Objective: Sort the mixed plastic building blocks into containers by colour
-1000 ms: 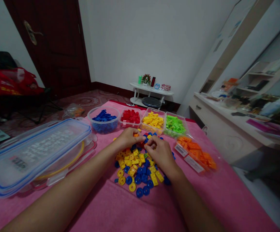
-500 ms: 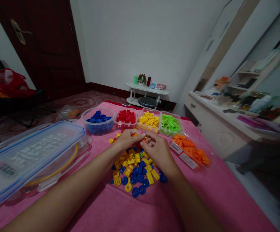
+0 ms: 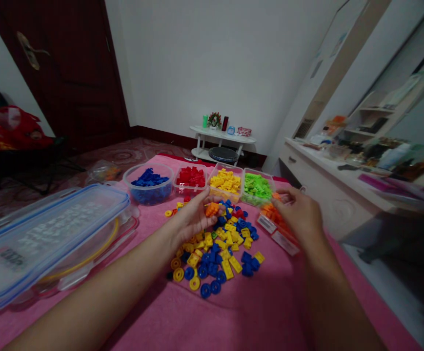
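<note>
My left hand [image 3: 194,214] is half curled, palm turned inward, above the loose pile, with a few orange building bricks [image 3: 212,209] held against its fingers. Over the orange bricks' clear plastic box [image 3: 284,242], my right hand [image 3: 299,209] pinches an orange building brick [image 3: 276,196] at its fingertips; the hand hides part of the box. Beneath and in front of my left hand spreads a pile of mixed bricks [image 3: 230,237], mostly yellow and blue, with blue and yellow wheel-like rings [image 3: 205,291] at its near side.
Behind the pile stand a round tub of blue bricks [image 3: 148,192] and boxes of red [image 3: 191,178], yellow [image 3: 225,183] and green bricks [image 3: 257,186]. Stacked clear lids [image 3: 61,229] lie at left on the pink cloth [image 3: 153,312]. A cluttered dresser [image 3: 317,180] stands to the right.
My hands, together over the pile before, have parted. The right hand has moved right to the orange box with a brick; the left stays over the pile, turned palm inward, showing orange bricks.
</note>
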Available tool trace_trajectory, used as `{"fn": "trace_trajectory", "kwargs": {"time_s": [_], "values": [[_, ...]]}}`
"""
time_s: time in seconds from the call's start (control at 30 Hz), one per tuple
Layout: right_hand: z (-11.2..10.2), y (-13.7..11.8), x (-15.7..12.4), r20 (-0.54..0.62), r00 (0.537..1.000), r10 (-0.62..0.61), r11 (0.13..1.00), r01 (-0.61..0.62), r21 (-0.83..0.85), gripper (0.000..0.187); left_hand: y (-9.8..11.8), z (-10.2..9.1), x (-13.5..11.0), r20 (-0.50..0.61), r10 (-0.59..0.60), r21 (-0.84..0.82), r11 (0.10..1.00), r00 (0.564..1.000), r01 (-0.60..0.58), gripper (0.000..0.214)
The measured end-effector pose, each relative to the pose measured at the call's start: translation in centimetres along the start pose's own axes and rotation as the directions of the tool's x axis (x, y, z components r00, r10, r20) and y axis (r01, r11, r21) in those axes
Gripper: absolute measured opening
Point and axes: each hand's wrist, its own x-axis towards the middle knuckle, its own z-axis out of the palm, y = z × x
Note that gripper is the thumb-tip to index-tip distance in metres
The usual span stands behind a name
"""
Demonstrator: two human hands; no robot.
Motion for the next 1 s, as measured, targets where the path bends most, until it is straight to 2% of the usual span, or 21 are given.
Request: {"fn": "trace_trajectory", "kwargs": {"time_s": [0.1, 0.17, 0.23, 0.3, 0.33, 0.37, 0.47, 0.53, 0.6, 0.7, 0.73, 0.8, 0.87, 0.93, 1.0], "values": [[-0.5, 1.9, 0.5, 0.113, 0.990, 0.087, 0.983, -0.066, -0.173, 0.034, -0.1, -0.3, 0.3, -0.018, 0.000, -0.070, 0.998, 1.000, -0.001, 0.037], [-0.5, 1.6, 0.4, 0.119, 0.989, 0.088, 0.984, -0.068, -0.166, 0.034, -0.3, -0.4, 0.4, -0.013, -0.001, -0.083, 0.997, 1.000, 0.000, 0.038], [-0.2, -0.1, -0.3, 0.114, 0.993, 0.013, 0.999, -0.010, -0.034, 0.030, -0.5, -0.2, 0.3, 0.003, -0.011, -0.085, 0.996, 1.000, 0.011, 0.041], [0.2, -2.7, -1.3, 0.174, 0.975, -0.141, 0.973, 0.104, 0.207, 0.028, -0.6, 0.0, 0.2, 0.008, -0.028, -0.086, 0.996, 1.000, 0.028, 0.042], [0.4, -4.0, -2.0, 0.231, 0.946, -0.228, 0.934, 0.145, 0.328, 0.029, -0.7, 0.1, 0.1, 0.006, -0.031, -0.090, 0.995, 1.000, 0.031, 0.041], [0.5, -5.3, -2.7, 0.299, 0.898, -0.323, 0.890, 0.181, 0.418, 0.032, -0.8, 0.2, 0.0, 0.012, -0.035, -0.092, 0.995, 0.999, 0.036, 0.040], [1.0, -8.3, -4.8, 0.382, 0.773, -0.507, 0.809, 0.273, 0.521, 0.036, -1.3, 0.5, 0.0, 0.077, -0.026, -0.101, 0.994, 0.997, 0.034, 0.040], [1.3, -9.2, -5.5, 0.364, 0.751, -0.551, 0.784, 0.316, 0.535, 0.034, -1.6, 0.7, 0.0, 0.113, -0.008, -0.119, 0.993, 0.994, 0.021, 0.038], [1.5, -9.2, -5.5, 0.307, 0.772, -0.556, 0.771, 0.342, 0.537, 0.031, -1.8, 0.8, -0.1, 0.124, -0.014, -0.126, 0.992, 0.992, 0.030, 0.036], [1.2, -7.7, -4.2, 0.184, 0.868, -0.461, 0.820, 0.338, 0.462, 0.022, -1.1, 0.5, -0.2, 0.106, -0.071, -0.018, 0.997, 0.992, 0.073, 0.038], [0.9, -6.9, -3.5, 0.132, 0.909, -0.394, 0.859, 0.313, 0.406, 0.020, -0.6, 0.2, -0.2, 0.073, -0.051, 0.051, 0.998, 0.996, 0.047, 0.038], [-0.1, -4.9, -2.1, 0.021, 0.970, -0.242, 0.936, 0.228, 0.268, 0.025, 0.8, -0.9, -0.1, -0.024, 0.095, 0.209, 0.974, 0.995, -0.088, 0.036], [-1.1, -2.6, -0.8, -0.028, 0.992, -0.125, 0.987, 0.127, 0.102, 0.028, 2.3, -2.4, 0.2, -0.132, 0.303, 0.357, 0.903, 0.944, -0.240, 0.036], [-1.9, -0.2, 0.2, -0.016, 0.999, -0.040, 0.997, 0.039, -0.066, 0.030, 3.6, -4.2, 0.6, -0.227, 0.448, 0.472, 0.827, 0.865, -0.305, 0.035], [-2.2, 1.9, 0.9, 0.026, 0.999, 0.040, 0.979, -0.034, -0.202, 0.032, 4.4, -6.0, 1.1, -0.274, 0.544, 0.552, 0.764, 0.793, -0.334, 0.034]]}}
